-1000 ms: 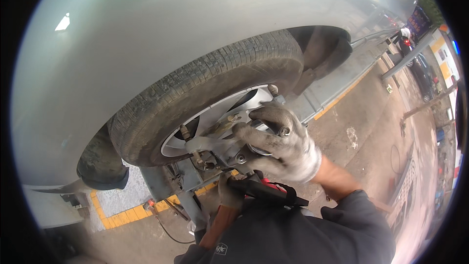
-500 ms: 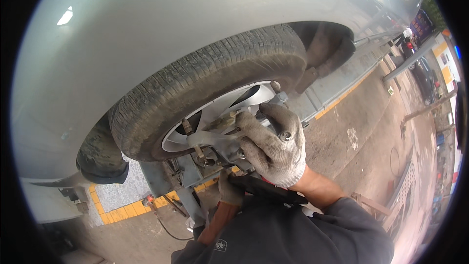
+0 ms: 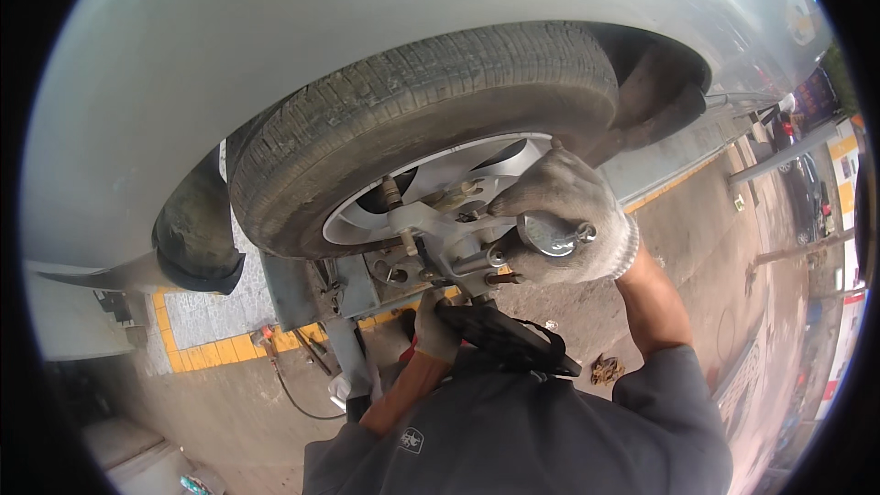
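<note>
- From my feed, I see the metal clamp [image 3: 423, 219] across the face of the silver wheel rim [image 3: 438, 181], inside the dark tyre [image 3: 417, 92].
- I have my gloved right hand [image 3: 561, 213] curled around the clamp's right side, a round shiny piece [image 3: 548, 235] showing between its fingers.
- My gloved left hand [image 3: 438, 328] touches the black panel's [image 3: 500, 337] left edge, below the clamp; its fingers are hidden, so I can't tell how far they close.

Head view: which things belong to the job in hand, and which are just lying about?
In the job: wheel; metal clamp, by the right hand; black panel, by the left hand.

Seemingly just lying about: thin hose; crumpled brown thing on the floor.
</note>
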A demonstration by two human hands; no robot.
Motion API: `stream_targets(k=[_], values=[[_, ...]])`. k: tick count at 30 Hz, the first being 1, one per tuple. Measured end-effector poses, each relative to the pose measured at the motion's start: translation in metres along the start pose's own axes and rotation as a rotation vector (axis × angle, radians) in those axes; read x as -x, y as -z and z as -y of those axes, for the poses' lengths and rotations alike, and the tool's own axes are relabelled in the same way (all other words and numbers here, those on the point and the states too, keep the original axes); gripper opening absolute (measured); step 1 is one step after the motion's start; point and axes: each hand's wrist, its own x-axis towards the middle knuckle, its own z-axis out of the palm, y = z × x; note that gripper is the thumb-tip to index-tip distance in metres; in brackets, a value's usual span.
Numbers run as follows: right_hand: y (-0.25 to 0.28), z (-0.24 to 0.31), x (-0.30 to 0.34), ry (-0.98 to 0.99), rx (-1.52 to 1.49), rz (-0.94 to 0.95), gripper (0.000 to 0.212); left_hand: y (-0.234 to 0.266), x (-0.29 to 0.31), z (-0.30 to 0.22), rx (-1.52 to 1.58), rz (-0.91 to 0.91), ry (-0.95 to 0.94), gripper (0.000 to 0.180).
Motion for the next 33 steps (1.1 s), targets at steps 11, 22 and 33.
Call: stream_targets(k=[11,22,33], values=[[-0.026,0.038,0.009,-0.262,0.287,-0.267,0.044,-0.001,0.001,0.004,0.022,-0.068,-0.077,0.017],[-0.024,0.039,0.017,-0.307,0.193,-0.216,0.06,-0.023,0.014,-0.007,0.052,-0.077,-0.015,0.013],[-0.035,0.039,0.024,-0.336,0.074,-0.298,0.055,-0.009,0.003,-0.003,0.109,-0.083,0.066,0.011]])
